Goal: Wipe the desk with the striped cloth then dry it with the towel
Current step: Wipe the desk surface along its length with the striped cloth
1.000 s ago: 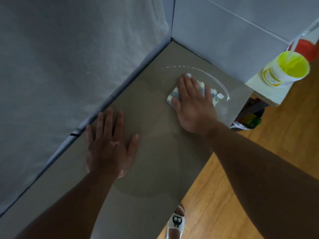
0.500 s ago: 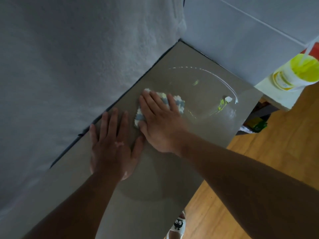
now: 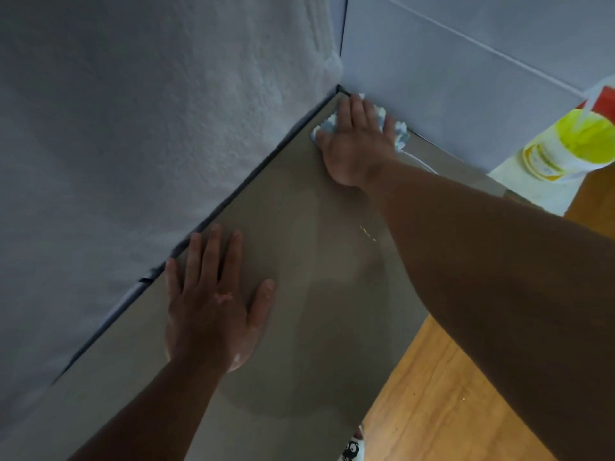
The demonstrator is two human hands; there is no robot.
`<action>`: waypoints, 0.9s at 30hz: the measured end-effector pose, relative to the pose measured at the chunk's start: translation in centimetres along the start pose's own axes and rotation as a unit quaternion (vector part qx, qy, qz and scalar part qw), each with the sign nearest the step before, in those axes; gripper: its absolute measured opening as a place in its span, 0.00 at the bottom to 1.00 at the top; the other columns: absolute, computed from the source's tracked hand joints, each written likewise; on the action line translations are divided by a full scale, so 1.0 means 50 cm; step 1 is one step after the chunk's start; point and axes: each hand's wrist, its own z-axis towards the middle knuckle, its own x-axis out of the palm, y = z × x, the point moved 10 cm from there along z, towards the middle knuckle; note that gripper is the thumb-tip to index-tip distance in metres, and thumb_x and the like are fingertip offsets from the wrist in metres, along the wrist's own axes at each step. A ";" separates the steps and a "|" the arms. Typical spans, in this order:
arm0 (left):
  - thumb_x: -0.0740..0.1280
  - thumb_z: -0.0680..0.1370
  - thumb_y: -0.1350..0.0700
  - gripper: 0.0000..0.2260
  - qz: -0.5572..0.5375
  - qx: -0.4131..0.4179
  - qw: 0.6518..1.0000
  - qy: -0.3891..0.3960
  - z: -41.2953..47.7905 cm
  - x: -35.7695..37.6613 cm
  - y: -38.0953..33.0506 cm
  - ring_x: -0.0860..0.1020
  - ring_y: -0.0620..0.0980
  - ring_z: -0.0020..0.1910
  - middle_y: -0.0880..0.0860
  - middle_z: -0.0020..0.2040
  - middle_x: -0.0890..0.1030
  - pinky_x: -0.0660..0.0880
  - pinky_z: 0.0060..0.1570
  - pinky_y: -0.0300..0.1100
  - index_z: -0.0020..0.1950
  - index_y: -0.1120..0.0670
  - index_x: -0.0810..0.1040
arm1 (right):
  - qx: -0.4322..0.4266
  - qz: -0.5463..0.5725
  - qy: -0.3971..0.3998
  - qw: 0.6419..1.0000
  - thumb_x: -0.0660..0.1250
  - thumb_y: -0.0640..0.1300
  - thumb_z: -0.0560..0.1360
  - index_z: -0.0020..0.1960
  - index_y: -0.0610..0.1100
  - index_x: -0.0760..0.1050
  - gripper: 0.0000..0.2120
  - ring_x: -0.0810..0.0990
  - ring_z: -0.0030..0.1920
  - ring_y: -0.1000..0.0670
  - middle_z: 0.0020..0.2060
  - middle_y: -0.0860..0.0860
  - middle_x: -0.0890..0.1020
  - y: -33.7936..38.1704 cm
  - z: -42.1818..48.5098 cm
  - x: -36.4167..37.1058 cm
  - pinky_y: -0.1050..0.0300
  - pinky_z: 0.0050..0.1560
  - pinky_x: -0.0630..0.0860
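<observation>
Cloth at the far corner of the desk (image 3: 299, 227): striped cloth (image 3: 400, 132) bunched against the grey back panel (image 3: 466, 78), pressed down under the right hand (image 3: 354, 141), fingers straight and spread flat on top, not clenched around it. Left hand (image 3: 213, 304) flat on the bare surface near the left edge, fingers straight, holding nothing. White terry towel (image 3: 166, 128) hanging along that left edge. Thin white streak (image 3: 420, 161) just beside the cloth; yellow flecks (image 3: 366, 231) mid-surface by the right forearm. Beyond the right edge: yellow cup (image 3: 565, 144), wooden floor (image 3: 449, 394), slipper (image 3: 353, 450).
</observation>
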 end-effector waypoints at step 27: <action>0.50 0.80 0.34 0.37 -0.005 0.000 1.000 -0.013 0.000 -0.006 -0.001 0.59 0.64 0.80 0.61 0.81 0.62 0.58 0.74 0.68 0.81 0.57 0.62 | 0.145 0.006 -0.101 0.984 0.47 0.60 0.86 0.84 0.38 0.48 0.35 0.49 0.84 0.40 0.84 0.41 0.52 -0.286 -0.316 0.011 0.30 0.79 0.47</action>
